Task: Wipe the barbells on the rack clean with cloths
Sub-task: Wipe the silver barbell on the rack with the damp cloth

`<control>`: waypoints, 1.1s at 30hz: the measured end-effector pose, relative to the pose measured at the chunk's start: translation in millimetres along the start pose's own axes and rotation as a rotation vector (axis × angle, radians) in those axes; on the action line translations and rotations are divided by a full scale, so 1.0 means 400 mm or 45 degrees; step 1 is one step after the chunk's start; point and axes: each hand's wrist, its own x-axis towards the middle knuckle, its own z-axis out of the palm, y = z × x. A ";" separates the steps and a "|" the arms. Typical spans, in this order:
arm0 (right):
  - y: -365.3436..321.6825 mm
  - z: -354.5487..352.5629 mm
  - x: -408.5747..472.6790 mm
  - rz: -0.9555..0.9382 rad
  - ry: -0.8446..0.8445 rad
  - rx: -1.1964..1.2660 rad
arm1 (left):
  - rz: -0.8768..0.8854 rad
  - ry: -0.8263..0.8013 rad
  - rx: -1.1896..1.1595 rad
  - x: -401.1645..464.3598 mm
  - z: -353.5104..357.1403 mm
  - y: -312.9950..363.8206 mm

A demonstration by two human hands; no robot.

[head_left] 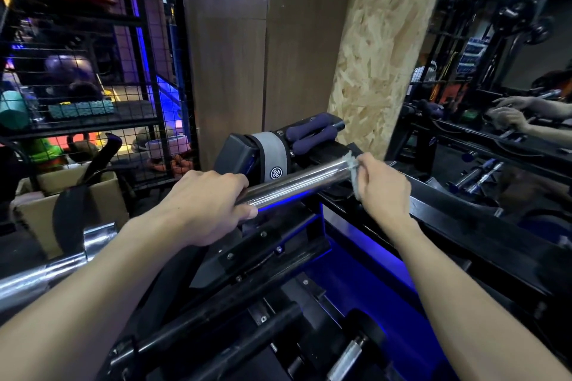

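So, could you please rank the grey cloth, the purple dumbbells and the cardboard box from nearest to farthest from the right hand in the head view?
1. Grey cloth: pinched in the right hand, on the bar's end.
2. Purple dumbbells: just beyond, up-left on the rack.
3. Cardboard box: far left, past the left hand.

Barbell [288,184] end under cloth [353,168]

The black metal rack [433,213] carries a chrome barbell sleeve [297,184] across its upper rail, with a black and grey padded strap [272,155] and purple handles [309,134] resting at its far end.
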 end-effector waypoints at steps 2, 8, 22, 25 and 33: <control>-0.002 0.023 -0.025 -0.003 -0.012 0.013 | 0.009 0.004 -0.002 -0.002 0.001 -0.001; 0.037 0.013 -0.035 0.192 0.141 0.197 | 0.030 0.007 -0.001 0.000 0.002 0.002; -0.084 0.030 -0.056 -0.354 0.252 0.262 | 0.033 -0.062 0.018 0.000 -0.005 0.005; -0.086 0.011 -0.032 -0.477 0.273 0.045 | 0.027 -0.088 -0.015 -0.001 -0.013 0.007; -0.126 -0.014 -0.057 -0.663 0.262 -0.016 | 0.022 -0.238 -0.368 0.015 -0.021 -0.020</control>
